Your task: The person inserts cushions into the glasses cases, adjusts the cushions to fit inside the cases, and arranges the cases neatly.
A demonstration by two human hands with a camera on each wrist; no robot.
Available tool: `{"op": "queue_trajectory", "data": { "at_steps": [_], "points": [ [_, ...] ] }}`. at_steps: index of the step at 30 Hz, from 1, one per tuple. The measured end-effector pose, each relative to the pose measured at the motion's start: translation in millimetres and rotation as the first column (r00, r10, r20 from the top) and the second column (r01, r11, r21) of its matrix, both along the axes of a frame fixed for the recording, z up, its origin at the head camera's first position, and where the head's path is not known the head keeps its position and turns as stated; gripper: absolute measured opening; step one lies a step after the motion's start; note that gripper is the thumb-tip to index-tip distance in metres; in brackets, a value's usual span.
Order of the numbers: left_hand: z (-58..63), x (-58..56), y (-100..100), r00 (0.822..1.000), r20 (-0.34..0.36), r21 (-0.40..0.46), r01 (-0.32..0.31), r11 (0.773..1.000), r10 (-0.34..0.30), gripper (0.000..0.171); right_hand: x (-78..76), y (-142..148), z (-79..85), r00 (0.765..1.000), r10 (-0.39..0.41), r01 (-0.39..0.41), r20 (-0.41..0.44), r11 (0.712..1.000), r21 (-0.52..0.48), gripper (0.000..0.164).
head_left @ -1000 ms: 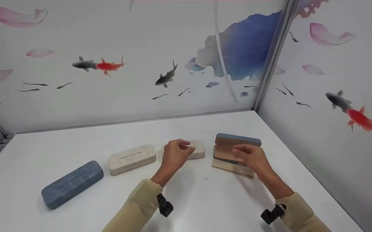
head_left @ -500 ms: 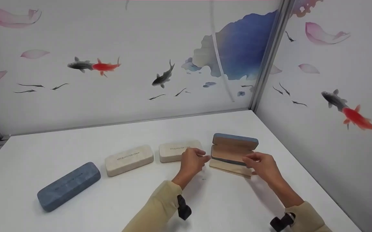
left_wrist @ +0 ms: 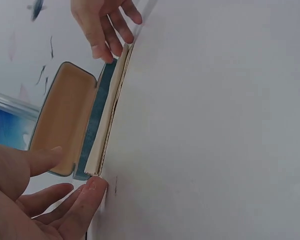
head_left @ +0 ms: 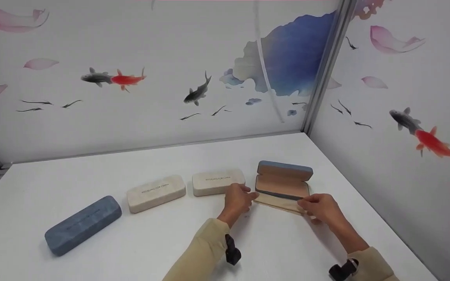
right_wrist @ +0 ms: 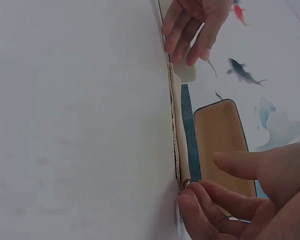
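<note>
A folded beige cloth [head_left: 277,201] lies on the table along the front of an open blue glasses case [head_left: 283,183] with a tan lining. At the cloth's left end is my left hand [head_left: 238,202]; its fingertips touch that end, and the thumb stands apart. My right hand [head_left: 322,208] is at the cloth's right end, fingertips against it. In the right wrist view the right thumb [right_wrist: 235,164] is spread away from the fingers. Both wrist views show the cloth's layered edge, with the raised case lid [left_wrist: 65,117] behind it.
Left of the open case are a closed cream glasses case [head_left: 213,183], another cream case [head_left: 156,193] and a closed blue case [head_left: 84,225]. The white table [head_left: 131,249] meets printed wall panels at the back and right.
My left hand has moved right and down, from over the cream case to the cloth's left end. My right hand has lowered from before the open case to the cloth's right end.
</note>
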State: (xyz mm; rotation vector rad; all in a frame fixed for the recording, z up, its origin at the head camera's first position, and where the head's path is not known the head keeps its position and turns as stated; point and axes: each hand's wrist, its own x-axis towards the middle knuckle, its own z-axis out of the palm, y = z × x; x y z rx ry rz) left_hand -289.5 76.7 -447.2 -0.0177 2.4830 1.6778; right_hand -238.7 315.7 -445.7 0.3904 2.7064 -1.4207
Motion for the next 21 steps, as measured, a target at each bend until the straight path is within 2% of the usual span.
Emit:
{"op": "queue_trajectory", "data": {
  "at_steps": [4, 10, 16, 21],
  "points": [
    [-1.7, -2.9, 4.8, 1.0, 0.008, -0.023, -0.01, 1.0, 0.01, 0.033, -1.2, 2.6, -0.7, 0.999, 0.004, -0.006, 0.045, 0.999, 0.037, 0.042],
    [-7.3, -7.6, 13.4, 0.999, -0.037, -0.092, -0.042, 0.995, 0.039, 0.024, -4.6, 4.0, -1.4, 0.997, 0.009, -0.014, 0.073, 0.998, 0.06, 0.039],
    [-13.6, -9.0, 11.7, 0.994, -0.094, -0.072, -0.069, 0.995, 0.062, 0.013, -10.0, 9.1, -3.6, 0.996, 0.049, -0.049, 0.069, 0.999, 0.012, 0.024],
    [-16.5, -10.2, 14.3, 0.992, -0.118, -0.116, -0.067, 0.991, 0.053, 0.004, -12.0, 13.2, -5.9, 0.996, 0.068, -0.068, 0.058, 0.998, -0.005, 0.018]
  ]
}}
